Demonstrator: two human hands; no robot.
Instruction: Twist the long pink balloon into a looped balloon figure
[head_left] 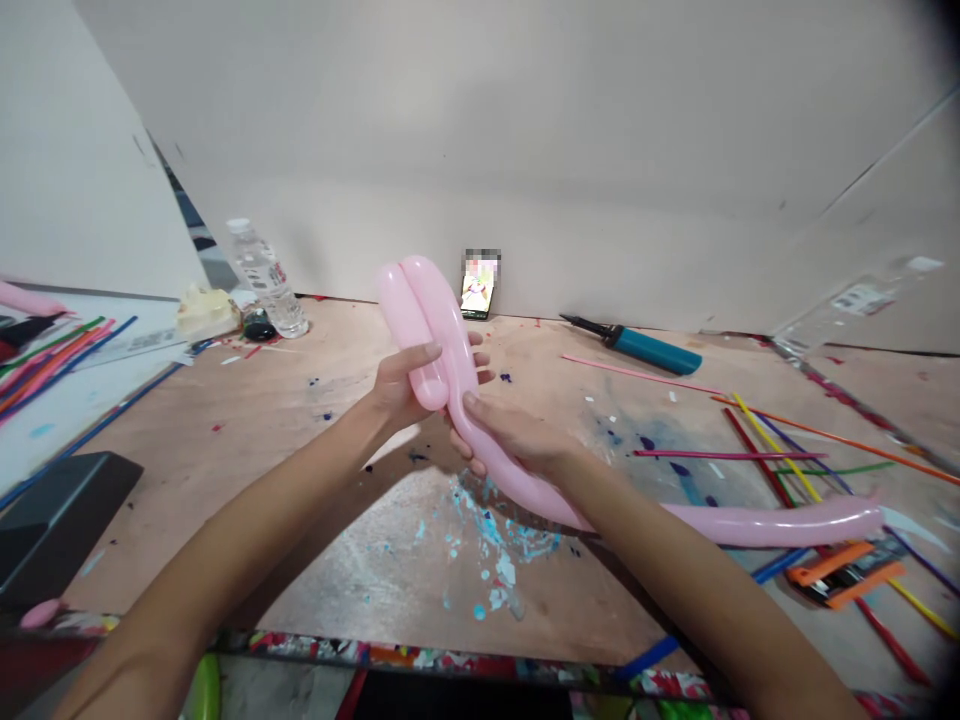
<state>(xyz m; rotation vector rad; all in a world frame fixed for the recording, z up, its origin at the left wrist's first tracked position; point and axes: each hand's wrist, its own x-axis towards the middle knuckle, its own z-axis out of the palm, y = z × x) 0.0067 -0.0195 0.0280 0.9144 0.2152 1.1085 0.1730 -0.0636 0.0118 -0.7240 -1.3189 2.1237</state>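
Blue-spotted tabletop (pixel 247 430) runs back to a pale wall (pixel 600 150); from the hands, a lit phone (pixel 478 290) leans there at twelve o'clock, a clear bottle (pixel 266 275) stands at ten and a blue pump (pixel 652 350) lies between two and three. At the dial's centre is a long pink balloon (pixel 525 488), its folded end toward eleven, its tail reaching between three and four. Left hand (pixel 401 385) wraps the fold, while the right hand (pixel 510 430) grips the single tube just below.
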